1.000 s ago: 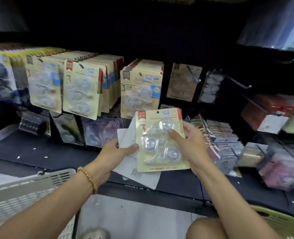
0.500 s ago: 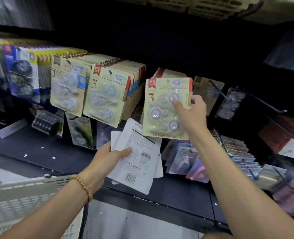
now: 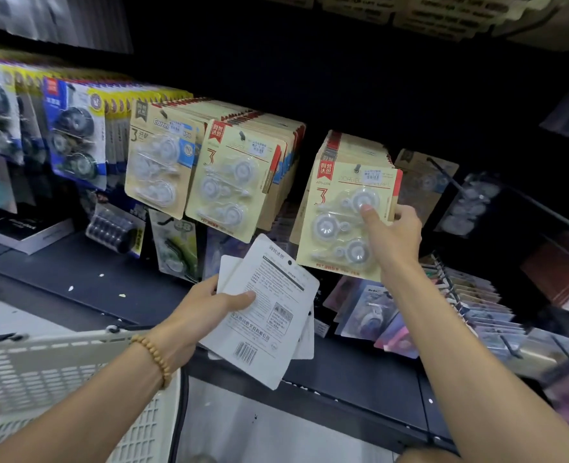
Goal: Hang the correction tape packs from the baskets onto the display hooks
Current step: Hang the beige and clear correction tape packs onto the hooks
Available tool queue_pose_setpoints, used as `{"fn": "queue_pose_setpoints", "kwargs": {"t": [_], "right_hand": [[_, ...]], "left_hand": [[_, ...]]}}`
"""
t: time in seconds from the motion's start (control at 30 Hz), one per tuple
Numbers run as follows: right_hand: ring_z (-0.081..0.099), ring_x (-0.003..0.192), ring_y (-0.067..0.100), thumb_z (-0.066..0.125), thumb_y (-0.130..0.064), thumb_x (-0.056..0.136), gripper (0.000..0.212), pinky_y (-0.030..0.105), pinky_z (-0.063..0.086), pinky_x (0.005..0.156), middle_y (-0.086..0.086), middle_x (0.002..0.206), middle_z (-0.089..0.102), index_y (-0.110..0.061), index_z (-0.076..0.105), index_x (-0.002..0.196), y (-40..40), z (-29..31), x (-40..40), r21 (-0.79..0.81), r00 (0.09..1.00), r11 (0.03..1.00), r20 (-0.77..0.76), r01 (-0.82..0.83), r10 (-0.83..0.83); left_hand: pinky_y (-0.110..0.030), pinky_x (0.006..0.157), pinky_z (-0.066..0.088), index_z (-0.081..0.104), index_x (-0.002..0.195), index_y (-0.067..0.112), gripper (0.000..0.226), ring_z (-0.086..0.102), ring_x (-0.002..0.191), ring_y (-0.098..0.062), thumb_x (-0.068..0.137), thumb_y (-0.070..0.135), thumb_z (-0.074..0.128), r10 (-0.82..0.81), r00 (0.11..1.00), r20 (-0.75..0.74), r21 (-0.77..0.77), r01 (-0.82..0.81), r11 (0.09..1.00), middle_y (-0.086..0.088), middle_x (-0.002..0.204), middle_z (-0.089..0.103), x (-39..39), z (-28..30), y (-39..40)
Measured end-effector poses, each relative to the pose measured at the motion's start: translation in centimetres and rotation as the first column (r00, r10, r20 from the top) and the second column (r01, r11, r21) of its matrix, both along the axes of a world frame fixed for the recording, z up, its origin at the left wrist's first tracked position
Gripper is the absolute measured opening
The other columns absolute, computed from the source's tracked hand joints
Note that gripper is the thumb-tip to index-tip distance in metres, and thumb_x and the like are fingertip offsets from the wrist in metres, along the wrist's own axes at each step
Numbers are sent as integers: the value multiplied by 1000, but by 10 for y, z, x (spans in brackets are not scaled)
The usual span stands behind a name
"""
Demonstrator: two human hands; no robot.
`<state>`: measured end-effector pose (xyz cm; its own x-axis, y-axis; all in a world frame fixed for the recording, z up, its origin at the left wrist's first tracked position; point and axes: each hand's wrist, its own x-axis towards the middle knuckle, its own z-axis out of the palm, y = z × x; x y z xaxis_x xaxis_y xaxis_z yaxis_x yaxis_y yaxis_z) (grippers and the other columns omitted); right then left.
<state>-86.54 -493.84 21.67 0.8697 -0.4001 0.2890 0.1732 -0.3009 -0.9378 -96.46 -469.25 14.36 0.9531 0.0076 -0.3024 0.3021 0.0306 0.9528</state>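
Gripping a pack (image 3: 346,222) by its right edge, the right hand (image 3: 395,238) holds it against the front of a hanging stack (image 3: 356,152), thumb on the blister; the hook seems to pass through its hole, though that is hard to see. The left hand (image 3: 197,310) clasps more packs (image 3: 263,322) face down, thumb on top, above a white basket (image 3: 42,372).

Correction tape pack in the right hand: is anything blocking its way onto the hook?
Nothing visible blocks it. The right hand holds the correction tape pack at the front of a stack of matching packs, its hang hole at the hook tip. Whether it is fully threaded is unclear.
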Motion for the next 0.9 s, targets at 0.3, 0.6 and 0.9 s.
{"fn": "queue_pose_setpoints", "kwargs": {"t": [0.3,0.6,0.9], "right_hand": [[55,75,12,63,-52,94,39,29,41,61,-6,84,58,-13,56,97,-1,-19,-5,-63,986,996,-159,-58,47],[68,79,19,60,-38,100,27,36,53,74,7,89,73,-15,67,89,-38,-31,-58,24,967,995,-236,-93,96],[69,101,9,90,-37,73,38,38,61,79,-6,114,71,-32,69,104,-70,-41,-111,-39,966,977,-168,-208,199]], "left_hand": [[-52,95,56,74,108,4,19,76,94,-32,95,16,67,-173,981,-90,-12,173,985,-14,101,78,-12,5,5],[-52,93,56,69,117,1,39,73,102,-37,82,17,71,-113,994,-17,-324,101,941,-19,110,75,-3,12,-39],[-58,82,59,73,108,10,33,76,92,-32,76,12,82,-32,998,63,-342,52,938,-11,99,78,3,18,-119]]}}
